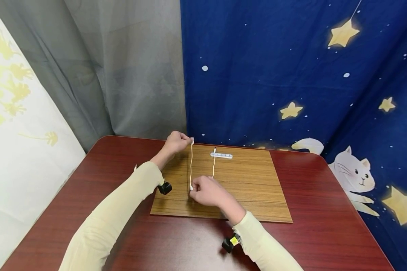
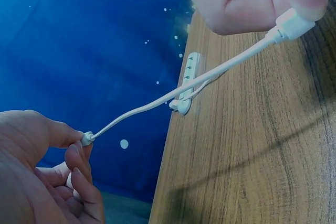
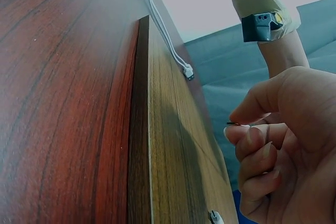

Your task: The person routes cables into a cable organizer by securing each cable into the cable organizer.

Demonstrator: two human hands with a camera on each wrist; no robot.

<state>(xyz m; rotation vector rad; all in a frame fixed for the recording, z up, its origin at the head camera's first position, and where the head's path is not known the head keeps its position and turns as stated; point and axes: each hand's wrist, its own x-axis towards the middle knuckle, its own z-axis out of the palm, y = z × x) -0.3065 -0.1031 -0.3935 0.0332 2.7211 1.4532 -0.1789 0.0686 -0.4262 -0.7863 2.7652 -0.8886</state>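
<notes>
A short white charging cable (image 1: pixel 191 165) is stretched between both hands above the wood-grain board (image 1: pixel 251 188). At its far end, my left hand (image 1: pixel 178 142) pinches the plug between thumb and fingers, near the board's back left corner. My right hand (image 1: pixel 208 191) pinches the near-end plug over the board's middle, its other fingers curled. A white cable clip strip (image 1: pixel 224 156) with several slots sits near the back edge. Another white cable (image 1: pixel 213 165) has one end at the strip's left end; the rest runs forward and disappears behind my right hand.
A further white cable (image 3: pixel 167 35) with plugs lies left of the board; in the head view my left sleeve mostly hides it. The board lies on a reddish-brown table (image 1: pixel 322 210). Grey (image 1: pixel 139 67) and blue star-patterned curtains (image 1: pixel 244 67) hang behind.
</notes>
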